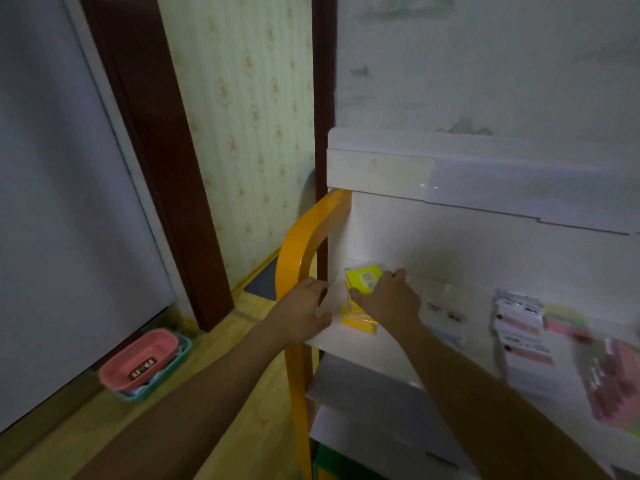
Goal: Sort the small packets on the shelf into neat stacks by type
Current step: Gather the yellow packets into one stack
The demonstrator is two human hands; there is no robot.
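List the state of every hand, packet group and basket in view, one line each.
left hand: fingers curled at the shelf's left end, grip unclear
right hand: pinching the top yellow packet
yellow packets: stacked
white packets: overlapping row, blurred
pink packets: loose pile, blurred
pink basket: nested in a teal basket

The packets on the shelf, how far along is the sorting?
Partly done, it seems. A stack of yellow packets sits at the shelf's left end. The right hand pinches another yellow packet above it, while the left hand rests at the shelf edge. Left: the white packets and pink packets on the right lie loosely overlapped; blur hides details.
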